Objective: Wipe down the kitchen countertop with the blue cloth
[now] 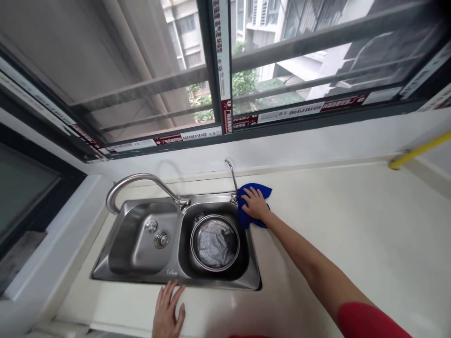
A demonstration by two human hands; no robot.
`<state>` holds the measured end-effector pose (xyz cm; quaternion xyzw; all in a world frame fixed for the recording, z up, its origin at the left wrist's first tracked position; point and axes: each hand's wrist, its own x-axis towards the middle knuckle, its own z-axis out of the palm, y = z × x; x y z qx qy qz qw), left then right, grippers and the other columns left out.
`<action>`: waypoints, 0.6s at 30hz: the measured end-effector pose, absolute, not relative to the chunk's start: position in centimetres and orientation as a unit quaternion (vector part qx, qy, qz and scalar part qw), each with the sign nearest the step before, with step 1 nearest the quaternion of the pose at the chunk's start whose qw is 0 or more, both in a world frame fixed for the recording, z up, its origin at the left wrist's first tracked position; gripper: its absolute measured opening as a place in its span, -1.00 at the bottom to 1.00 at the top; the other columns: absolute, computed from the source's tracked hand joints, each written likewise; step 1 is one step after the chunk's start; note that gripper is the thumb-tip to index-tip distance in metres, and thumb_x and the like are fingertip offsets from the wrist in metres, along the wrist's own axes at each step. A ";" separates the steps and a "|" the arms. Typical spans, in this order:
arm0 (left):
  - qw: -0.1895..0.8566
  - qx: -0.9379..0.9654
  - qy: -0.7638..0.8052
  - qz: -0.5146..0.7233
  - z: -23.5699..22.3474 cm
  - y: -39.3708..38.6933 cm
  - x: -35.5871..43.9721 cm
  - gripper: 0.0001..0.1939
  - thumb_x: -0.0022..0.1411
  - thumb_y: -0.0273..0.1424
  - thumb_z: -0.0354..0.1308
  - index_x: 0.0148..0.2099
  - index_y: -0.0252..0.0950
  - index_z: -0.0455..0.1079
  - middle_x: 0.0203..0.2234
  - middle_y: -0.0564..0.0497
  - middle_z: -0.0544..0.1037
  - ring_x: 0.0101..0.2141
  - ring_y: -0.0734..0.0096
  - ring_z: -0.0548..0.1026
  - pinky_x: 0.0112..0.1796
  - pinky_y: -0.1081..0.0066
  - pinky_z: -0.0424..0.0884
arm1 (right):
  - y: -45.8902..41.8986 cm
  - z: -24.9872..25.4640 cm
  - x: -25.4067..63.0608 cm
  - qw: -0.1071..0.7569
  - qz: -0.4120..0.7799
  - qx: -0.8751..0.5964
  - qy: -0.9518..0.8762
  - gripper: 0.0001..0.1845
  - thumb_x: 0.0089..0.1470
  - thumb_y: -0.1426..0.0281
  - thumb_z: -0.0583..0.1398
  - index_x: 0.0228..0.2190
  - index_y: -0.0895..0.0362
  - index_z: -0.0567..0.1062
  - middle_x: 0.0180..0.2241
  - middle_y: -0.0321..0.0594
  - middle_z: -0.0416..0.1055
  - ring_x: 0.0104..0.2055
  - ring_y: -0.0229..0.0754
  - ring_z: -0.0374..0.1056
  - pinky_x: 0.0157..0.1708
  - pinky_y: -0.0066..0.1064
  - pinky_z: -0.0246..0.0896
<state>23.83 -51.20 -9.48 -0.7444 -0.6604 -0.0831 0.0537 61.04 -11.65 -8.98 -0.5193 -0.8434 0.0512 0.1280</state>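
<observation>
A blue cloth (265, 191) lies bunched at the right rim of the double sink (148, 277), partly on the countertop. My right hand (255, 204) presses flat on it with the fingers spread, just right of the small thin tap (231, 171). My left hand (169, 310) rests at the sink's front edge, fingers apart, holding nothing. In the right basin sits a round metal pot (192, 249) with a crumpled grey, plastic-looking item (214, 248) inside it. The left basin holds only its drain fitting (161, 239) and a small round overflow (151, 226).
A large curved faucet (141, 177) arches over the left basin. The pale countertop (352, 225) stretches to the right, toward a yellow pipe (419, 151) by the wall. Behind the sink, a low white wall (299, 141) meets dark-framed windows (225, 112).
</observation>
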 end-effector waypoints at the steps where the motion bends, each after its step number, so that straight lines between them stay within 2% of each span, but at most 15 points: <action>1: 0.058 -0.746 -0.658 -0.086 -9.3 -51.2 23.9 -0.46 0.26 -0.34 0.05 0.29 -0.09 0.25 0.23 -0.06 0.38 0.26 0.17 0.26 0.21 0.00 0.27 | -12.0 -9.0 61.0 0.132 0.048 -0.519 -0.843 -0.55 0.10 0.34 0.10 0.03 0.12 0.47 0.32 -0.08 0.10 0.38 0.18 -0.15 0.31 0.10 -0.28; 7: 0.063 -0.746 -0.655 -0.105 -9.2 -51.0 24.0 -0.47 0.27 -0.35 0.06 0.29 -0.09 0.24 0.21 -0.06 0.40 0.25 0.20 0.27 0.22 0.01 0.26 | -16.0 -9.0 61.1 0.136 0.052 -0.517 -0.843 -0.59 0.05 0.37 0.12 -0.04 0.11 0.49 0.32 -0.10 0.12 0.38 0.16 -0.16 0.31 0.10 -0.30; 18: 0.011 -0.725 -0.671 -0.155 -10.7 -50.6 24.2 -0.51 0.29 -0.30 0.03 0.26 -0.09 0.30 0.21 -0.06 0.40 0.26 0.18 0.27 0.27 0.02 0.15 | -27.6 -8.3 62.8 0.122 0.083 -0.477 -0.867 -0.64 0.03 0.40 0.10 -0.11 0.10 0.50 0.29 -0.13 0.17 0.40 0.07 -0.21 0.33 0.11 -0.27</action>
